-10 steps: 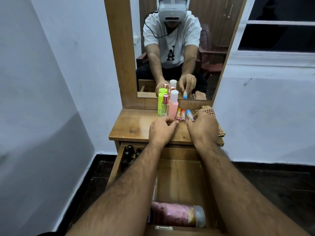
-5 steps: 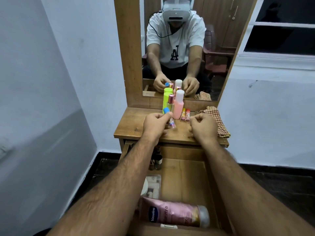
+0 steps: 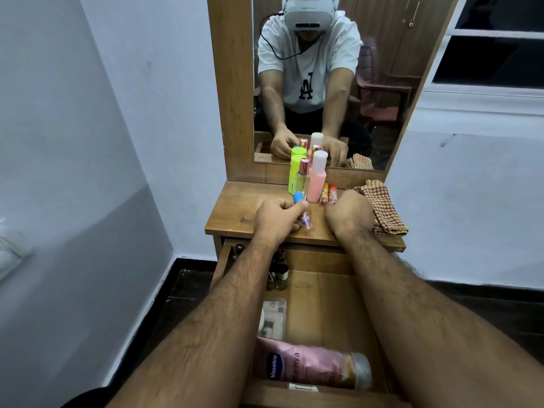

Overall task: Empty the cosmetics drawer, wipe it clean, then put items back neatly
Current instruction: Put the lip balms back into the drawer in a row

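My left hand [image 3: 276, 219] grips a small blue-capped tube [image 3: 298, 198] over the dresser top [image 3: 232, 213]. My right hand [image 3: 350, 213] is curled at the foot of two lip balm sticks [image 3: 325, 191], thumb and fingertips against them. Behind stand a green bottle [image 3: 294, 175], a clear perfume bottle [image 3: 302, 181] and a pink bottle [image 3: 317, 184]. Below, the open drawer [image 3: 318, 290] holds a pink Vaseline bottle [image 3: 309, 366] lying on its side, a clear pouch [image 3: 273, 316] and several small dark bottles [image 3: 278, 275].
A checked cloth [image 3: 382, 210] lies folded at the dresser top's right end. The mirror [image 3: 382, 69] rises right behind the bottles. Walls close in on the left and right, with dark floor below.
The blue-capped tube passed from my right hand to my left, which now holds it slightly nearer me. My right hand moved to the lip balm sticks.
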Action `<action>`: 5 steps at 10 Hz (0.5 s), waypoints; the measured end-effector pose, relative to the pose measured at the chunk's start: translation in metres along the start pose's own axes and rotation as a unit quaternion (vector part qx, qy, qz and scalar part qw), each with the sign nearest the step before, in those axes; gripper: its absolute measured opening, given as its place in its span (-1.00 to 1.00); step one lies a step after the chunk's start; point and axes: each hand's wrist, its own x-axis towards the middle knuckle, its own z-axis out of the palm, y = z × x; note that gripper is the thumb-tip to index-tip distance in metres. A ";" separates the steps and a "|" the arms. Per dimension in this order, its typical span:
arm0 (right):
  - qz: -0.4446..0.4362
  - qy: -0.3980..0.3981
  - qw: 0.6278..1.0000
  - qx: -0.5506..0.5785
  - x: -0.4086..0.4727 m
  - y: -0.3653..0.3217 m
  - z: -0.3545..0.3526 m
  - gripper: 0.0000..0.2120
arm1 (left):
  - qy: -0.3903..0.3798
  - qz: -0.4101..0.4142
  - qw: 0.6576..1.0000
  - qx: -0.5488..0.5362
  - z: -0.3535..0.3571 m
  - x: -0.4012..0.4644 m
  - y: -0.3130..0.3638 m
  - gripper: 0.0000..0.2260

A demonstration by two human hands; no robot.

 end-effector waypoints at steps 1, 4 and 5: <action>0.019 0.020 0.999 0.016 -0.007 -0.005 -0.008 -0.76 | 0.003 -0.002 1.000 0.006 -0.001 -0.001 0.003 -0.74; 0.037 0.072 0.996 0.048 -0.032 0.003 -0.032 -0.60 | -0.030 0.015 0.998 -0.061 -0.010 -0.025 0.006 -0.78; -0.014 0.067 0.992 0.106 -0.058 0.016 -0.050 -0.72 | -0.062 0.006 0.994 -0.089 -0.015 -0.051 0.005 -0.82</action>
